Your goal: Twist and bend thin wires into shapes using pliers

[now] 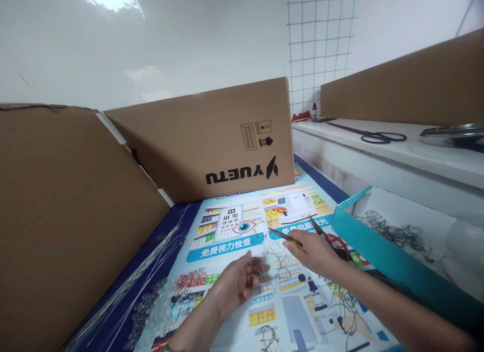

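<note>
My left hand (239, 282) is palm up over the printed sheet, its fingers curled around a thin wire (260, 265). Ahead and to the right, my right hand (312, 250) grips slim pointed pliers (288, 237) with yellow on the handles. The tips point left, above the left hand's fingers. Fine looped wires (282, 264) spread between the two hands; their ends are too thin to follow. Just beyond the right hand lies a red-handled cutting tool (333, 240), partly hidden by it.
Clear beads (166, 306) lie left of my left arm, beside long straight wires (151, 256). A teal box (378, 251) with tangled wire stands right. Wire loops (269, 338) lie in front. Cardboard (196, 140) walls the back and left. Black scissors (378, 136) rest on a ledge.
</note>
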